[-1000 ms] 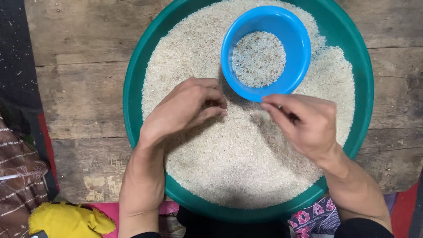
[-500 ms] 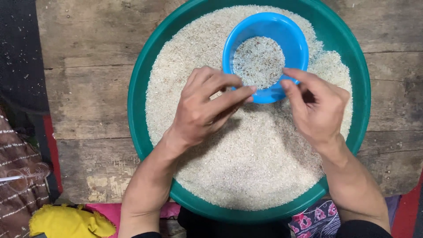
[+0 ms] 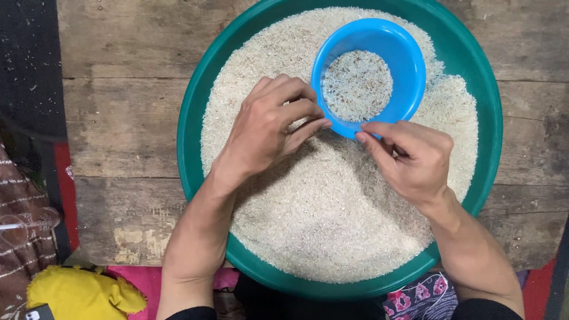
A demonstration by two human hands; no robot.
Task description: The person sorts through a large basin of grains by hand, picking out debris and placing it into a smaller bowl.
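Note:
A wide green basin (image 3: 191,118) on wooden planks is heaped with white rice (image 3: 332,219). A small blue bowl (image 3: 410,54) sits in the rice at the far side, with a shallow layer of grains in it. My left hand (image 3: 267,127) rests on the rice just left of the bowl. Its fingers are curled together and the fingertips touch the bowl's near rim. My right hand (image 3: 412,157) lies below the bowl, thumb and forefinger pinched at its near edge. Anything in the pinch is too small to make out.
Worn wooden planks (image 3: 124,124) lie under the basin. A yellow cloth (image 3: 83,293) and pink fabric (image 3: 136,278) lie at the lower left, and a brown striped cloth (image 3: 18,237) at the left edge. Patterned fabric (image 3: 421,299) shows below the basin.
My left hand slid up across the rice until it met the blue bowl. My right hand went up to the bowl's right rim, then came back down to its near edge.

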